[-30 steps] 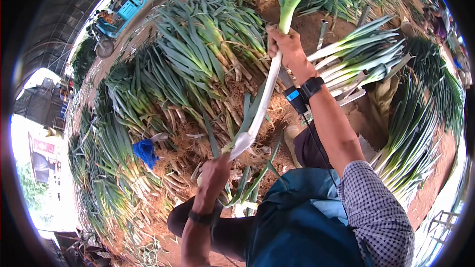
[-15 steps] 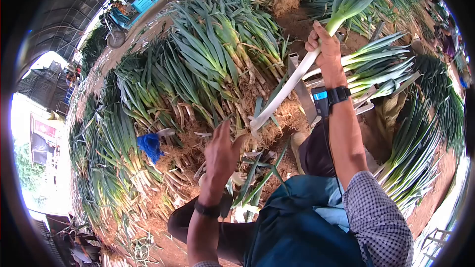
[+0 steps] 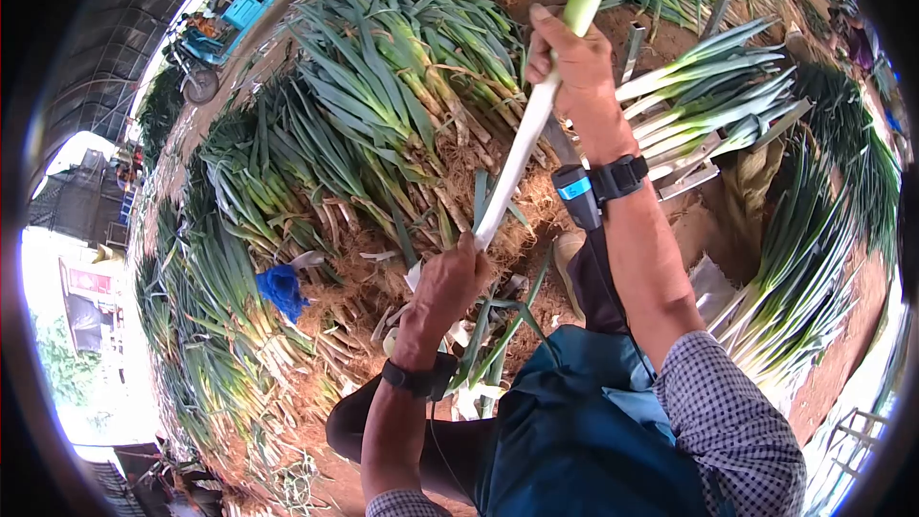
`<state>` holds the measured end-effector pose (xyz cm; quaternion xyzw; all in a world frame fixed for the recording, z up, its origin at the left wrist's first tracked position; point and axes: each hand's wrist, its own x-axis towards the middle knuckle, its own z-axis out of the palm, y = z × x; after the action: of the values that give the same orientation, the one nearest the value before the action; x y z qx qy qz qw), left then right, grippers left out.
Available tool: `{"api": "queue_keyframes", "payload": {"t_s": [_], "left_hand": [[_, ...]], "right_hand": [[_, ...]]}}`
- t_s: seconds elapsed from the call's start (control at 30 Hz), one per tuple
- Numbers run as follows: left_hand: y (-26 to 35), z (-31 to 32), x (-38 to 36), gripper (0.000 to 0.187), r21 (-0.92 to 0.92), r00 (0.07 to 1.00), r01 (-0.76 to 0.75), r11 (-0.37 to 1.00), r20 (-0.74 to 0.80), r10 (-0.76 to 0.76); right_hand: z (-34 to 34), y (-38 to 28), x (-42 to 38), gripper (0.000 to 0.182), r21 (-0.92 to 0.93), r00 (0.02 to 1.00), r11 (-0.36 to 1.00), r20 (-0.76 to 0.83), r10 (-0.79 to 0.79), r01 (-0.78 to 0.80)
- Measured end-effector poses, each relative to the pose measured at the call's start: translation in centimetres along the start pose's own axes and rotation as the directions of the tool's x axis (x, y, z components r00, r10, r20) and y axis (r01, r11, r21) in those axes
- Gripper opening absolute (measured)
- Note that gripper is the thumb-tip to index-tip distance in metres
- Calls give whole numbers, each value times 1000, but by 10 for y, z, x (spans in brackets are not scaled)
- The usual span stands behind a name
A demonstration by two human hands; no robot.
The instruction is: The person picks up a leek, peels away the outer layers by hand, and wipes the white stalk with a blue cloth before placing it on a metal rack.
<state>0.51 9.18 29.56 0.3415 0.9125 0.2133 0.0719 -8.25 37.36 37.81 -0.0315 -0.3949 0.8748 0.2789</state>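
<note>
While both hands have hold of it, the leek (image 3: 518, 158) hangs aslant above the ground (image 3: 857, 314), just off the left edge of the metal frame (image 3: 691, 182) where other leeks (image 3: 713, 72) lie. The right hand (image 3: 574, 62) is wrapped around the upper shaft below the leaves; the left hand (image 3: 450, 282) is closed on the lower end (the root itself is hidden by that grip). If the two hands pulled out of line, the long pale shaft could bend or snap, I judge; a left grip on loose outer skin alone might slide off and leave the skin torn. Half a second ago the left hand was spread and clear of the root end; now it is clenched there, while the right hand holds in both views and the leafy top has moved leftward in the picture, running past its upper edge.
</note>
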Motion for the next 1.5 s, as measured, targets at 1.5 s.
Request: {"api": "queue_keyframes", "payload": {"t_s": [1.5], "left_hand": [[-7,-2,-32,27,-698,975,201,687,72,-212]], "right_hand": [[-18,19,21,14,327,979,933,185,91,-149]]}}
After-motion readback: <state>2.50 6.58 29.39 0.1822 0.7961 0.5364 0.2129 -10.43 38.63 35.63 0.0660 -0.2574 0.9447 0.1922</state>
